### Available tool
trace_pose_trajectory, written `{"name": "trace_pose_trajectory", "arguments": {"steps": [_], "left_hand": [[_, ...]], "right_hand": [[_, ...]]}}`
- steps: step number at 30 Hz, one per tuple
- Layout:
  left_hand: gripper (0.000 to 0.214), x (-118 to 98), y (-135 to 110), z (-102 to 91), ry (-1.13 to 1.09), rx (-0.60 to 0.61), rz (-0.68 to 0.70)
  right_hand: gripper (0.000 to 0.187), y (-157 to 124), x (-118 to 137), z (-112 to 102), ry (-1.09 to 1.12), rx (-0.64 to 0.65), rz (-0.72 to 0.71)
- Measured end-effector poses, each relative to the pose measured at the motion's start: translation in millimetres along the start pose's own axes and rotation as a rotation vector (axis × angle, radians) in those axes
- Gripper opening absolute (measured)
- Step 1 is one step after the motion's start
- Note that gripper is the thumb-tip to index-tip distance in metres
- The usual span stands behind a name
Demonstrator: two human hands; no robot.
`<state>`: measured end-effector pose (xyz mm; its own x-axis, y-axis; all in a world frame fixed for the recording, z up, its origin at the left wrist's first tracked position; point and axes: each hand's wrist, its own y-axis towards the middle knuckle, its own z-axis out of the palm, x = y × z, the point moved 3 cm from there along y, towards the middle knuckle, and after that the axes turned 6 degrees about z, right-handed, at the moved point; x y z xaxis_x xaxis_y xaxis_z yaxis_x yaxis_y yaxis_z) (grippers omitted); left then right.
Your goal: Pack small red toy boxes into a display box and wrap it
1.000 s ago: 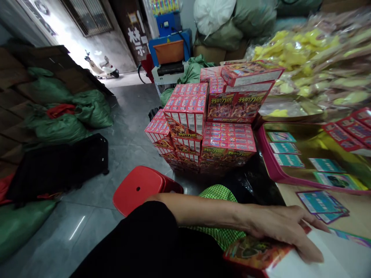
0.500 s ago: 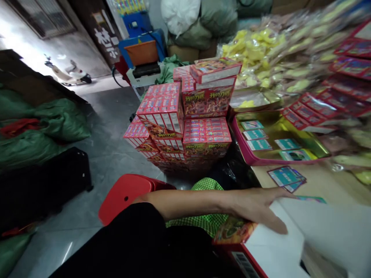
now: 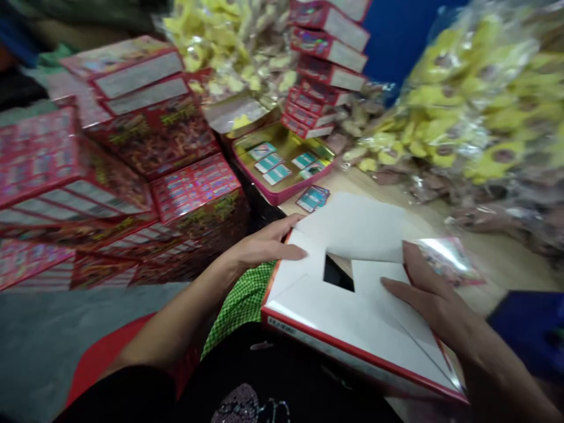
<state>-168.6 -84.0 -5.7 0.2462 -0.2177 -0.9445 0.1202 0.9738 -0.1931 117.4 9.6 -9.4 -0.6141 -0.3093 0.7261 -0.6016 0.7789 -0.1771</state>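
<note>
A red cardboard box [image 3: 304, 317] sits low in front of me, its white inner flaps facing up. Between the flaps is a dark gap. My left hand [image 3: 268, 242] grips the box's left edge, thumb lying on a white flap and fingers at the far-left corner. On the other side, my right hand [image 3: 425, 288] holds the right edge with its thumb over the folded flap. One wide white flap [image 3: 365, 223] stands out beyond the far side. Just past it, a few teal cards [image 3: 312, 198] lie on the table.
A pink tray with a gold inside [image 3: 282, 195] holds several cards. Behind it rises a stack of red boxes [image 3: 328, 76]. Bagged yellow plush items [image 3: 467, 100] fill the right. Piled red display boxes [image 3: 194, 194] stand left. A shiny clear packet [image 3: 453, 258] lies right of the box.
My view has swung to the right. My left hand has come from reaching across the flaps to holding the box's left edge. My right hand now shows on the right edge.
</note>
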Motion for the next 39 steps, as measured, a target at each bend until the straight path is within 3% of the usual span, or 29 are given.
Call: {"name": "trace_pose_trajectory", "arguments": {"steps": [5, 9, 12, 16, 18, 22, 24, 27, 30, 33, 35, 39], "left_hand": [[0.087, -7.0, -1.6, 9.9, 0.04, 0.005, -0.046], [0.068, -10.2, 0.5, 10.9, 0.036, -0.096, -0.055], [0.06, -14.8, 2.9, 10.3, 0.155, -0.117, 0.027], [0.042, -26.4, 5.6, 6.1, 0.397, -0.078, 0.221], [0.03, -31.6, 5.8, 2.6, 0.477, 0.019, 0.275], [0.034, -37.9, 1.5, 0.6, 0.458, 0.339, 0.275], [0.038, -39.3, 0.1, 1.3, 0.428, 0.323, 0.205], [0.041, -38.3, 1.0, 7.4, 0.42, 0.24, 0.032], [0.062, -38.7, 5.1, 17.5, 0.397, 0.306, -0.082], [0.06, -44.5, 12.2, 23.9, 0.55, 0.375, -0.005], [0.054, -47.0, 16.3, 27.6, 0.729, 0.421, 0.046], [0.049, -46.8, 20.8, 32.2, 0.977, 0.482, 0.044]], "right_hand": [[0.077, -9.4, 7.9, -2.0, 0.054, -0.025, 0.079], [0.069, -9.7, 18.2, -5.4, 0.444, -0.015, 0.082], [0.061, -7.9, 17.1, -9.7, 0.679, 0.027, 0.077], [0.038, -2.6, 12.8, -20.8, 0.393, -0.08, -0.082], [0.029, -1.6, 15.4, -25.0, 0.199, -0.137, -0.205], [0.037, -8.6, 28.8, -27.2, 0.028, -0.023, -0.417], [0.045, -16.1, 34.6, -30.4, -0.036, 0.068, -0.468], [0.047, -24.2, 35.9, -38.7, -0.108, 0.2, -0.41], [0.041, -21.5, 34.0, -43.1, -0.076, 0.229, -0.282], [0.052, -10.6, 37.4, -32.7, -0.134, 0.201, -0.216], [0.055, -3.7, 40.9, -18.4, -0.26, 0.249, -0.205], [0.055, 4.4, 40.8, 1.5, -0.416, 0.307, -0.213]]}}
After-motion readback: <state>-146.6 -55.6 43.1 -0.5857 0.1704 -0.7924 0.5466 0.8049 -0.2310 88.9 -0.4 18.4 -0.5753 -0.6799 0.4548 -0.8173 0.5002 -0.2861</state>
